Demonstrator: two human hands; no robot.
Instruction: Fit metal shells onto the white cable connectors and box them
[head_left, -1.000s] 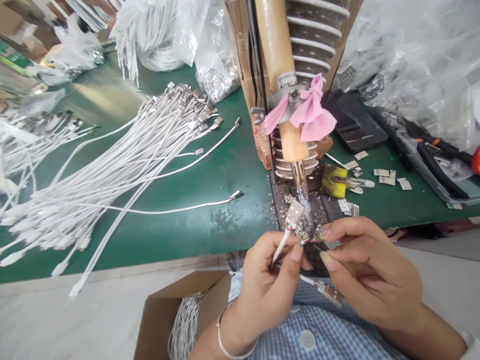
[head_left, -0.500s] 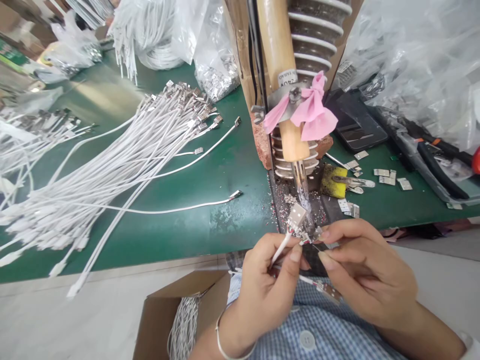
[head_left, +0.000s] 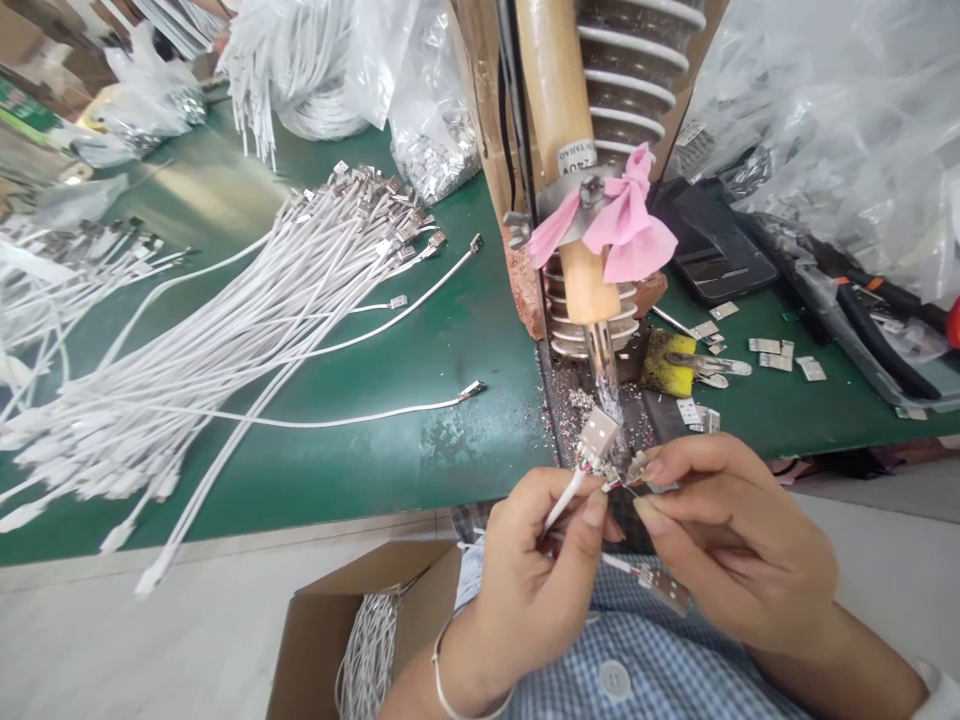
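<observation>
Nearest: cardboard box (head_left: 307,640) of cables, below and left of the soldering iron (head_left: 590,285). Your left hand (head_left: 536,570), just below the iron's tip, is closed in a pinch on a white cable (head_left: 564,500); its USB plug (head_left: 600,436) stands up close by the tip. Your right hand (head_left: 739,540), below and right of the iron, has thumb and fingers nearly together on a metal connector (head_left: 639,466) and a thin wire. Yellow sponge (head_left: 670,365) right of the iron; cable bundle (head_left: 225,350) across the desk (head_left: 480,440), left of it. Farther back, left: clear bag (head_left: 435,150) of metal parts.
</observation>
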